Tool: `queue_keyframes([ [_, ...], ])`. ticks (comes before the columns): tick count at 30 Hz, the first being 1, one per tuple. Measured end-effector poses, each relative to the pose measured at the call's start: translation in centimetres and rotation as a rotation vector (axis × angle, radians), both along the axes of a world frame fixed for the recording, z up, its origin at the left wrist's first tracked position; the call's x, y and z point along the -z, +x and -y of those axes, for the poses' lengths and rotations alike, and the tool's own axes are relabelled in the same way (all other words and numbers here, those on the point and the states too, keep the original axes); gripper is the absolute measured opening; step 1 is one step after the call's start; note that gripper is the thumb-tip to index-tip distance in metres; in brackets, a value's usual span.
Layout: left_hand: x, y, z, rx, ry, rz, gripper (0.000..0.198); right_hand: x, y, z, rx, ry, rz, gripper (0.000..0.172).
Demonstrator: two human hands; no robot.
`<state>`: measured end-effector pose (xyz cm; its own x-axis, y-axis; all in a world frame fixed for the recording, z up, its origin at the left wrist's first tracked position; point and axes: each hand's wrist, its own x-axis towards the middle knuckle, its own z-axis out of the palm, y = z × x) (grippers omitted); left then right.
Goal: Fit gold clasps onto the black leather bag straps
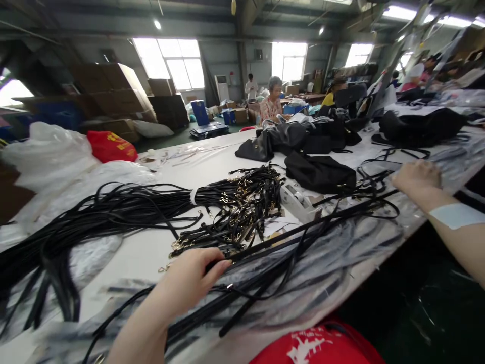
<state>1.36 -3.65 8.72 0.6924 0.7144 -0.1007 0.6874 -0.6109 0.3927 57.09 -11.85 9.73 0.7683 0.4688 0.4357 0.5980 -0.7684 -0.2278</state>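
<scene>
A long black strap [288,233] stretches across the table between my two hands. Toward the front, my left hand [193,273] pinches one part of it between thumb and fingers. My right hand [419,178] is closed at the strap's far end, its fingers curled down and partly hidden. Below the strap lie more black straps [261,283] on clear plastic bags [333,273]. Beyond my left hand is a heap of short black straps with gold-coloured clasps [242,202]. A white tape dispenser [297,201] stands beside that heap.
A white-banded bundle of black straps [151,210] spreads left. Black bags [318,172] lie at the back. White plastic wrapping [60,156] and a red bag [111,146] are at far left. A person in a patterned shirt [271,106] sits across the table.
</scene>
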Motion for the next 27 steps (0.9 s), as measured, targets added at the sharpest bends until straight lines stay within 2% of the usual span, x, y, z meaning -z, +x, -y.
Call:
queue_keyframes([
  [3,3.8,2.6,1.1,-0.037,-0.102,-0.019,0.029,2.1,-5.5,-2.9,-0.326,-0.017,-0.07,0.042],
  [6,7.4,5.0,2.1,-0.089,-0.156,-0.019,0.028,5.6,-14.9,-4.1,-0.764,-0.092,-0.226,0.025],
  [7,8.2,5.6,2.5,-0.102,-0.159,-0.01,0.029,7.0,-18.3,-3.8,-0.932,-0.12,-0.293,0.026],
  [8,8.9,6.0,2.7,-0.108,-0.16,0.001,0.031,8.4,-21.6,-3.3,-1.166,-0.123,-0.448,0.03],
  [9,9.4,6.3,3.0,-0.105,-0.161,0.016,0.031,9.8,-24.6,-2.7,-1.327,-0.135,-0.595,0.032],
  [11,10.0,6.4,3.3,-0.066,-0.161,0.051,0.031,12.2,-29.0,-1.5,-1.504,-0.2,-0.802,0.032],
  [13,9.9,5.6,3.2,-0.002,-0.161,0.078,0.03,14.0,-30.8,-1.1,-1.519,-0.228,-0.88,0.029],
  [15,9.6,4.1,2.9,0.038,-0.185,0.087,0.029,15.1,-30.5,-1.7,-1.439,-0.235,-0.858,0.028],
  [18,9.1,1.6,2.3,0.011,-0.266,0.094,0.028,15.6,-28.5,-3.1,-1.321,-0.24,-0.722,0.033],
  [20,9.4,0.9,2.2,-0.035,-0.301,0.107,0.027,15.5,-28.2,-3.4,-1.327,-0.216,-0.553,0.033],
  [23,10.5,1.7,2.5,-0.086,-0.301,0.125,0.027,15.2,-30.5,-2.6,-1.439,-0.153,-0.362,0.023],
  [25,11.3,2.8,2.9,-0.076,-0.288,0.148,0.026,15.2,-32.8,-1.4,-1.498,-0.136,-0.393,0.032],
  [27,11.5,3.7,2.9,0.0,-0.28,0.187,0.025,15.5,-34.5,-0.4,-1.476,-0.144,-0.488,0.044],
])
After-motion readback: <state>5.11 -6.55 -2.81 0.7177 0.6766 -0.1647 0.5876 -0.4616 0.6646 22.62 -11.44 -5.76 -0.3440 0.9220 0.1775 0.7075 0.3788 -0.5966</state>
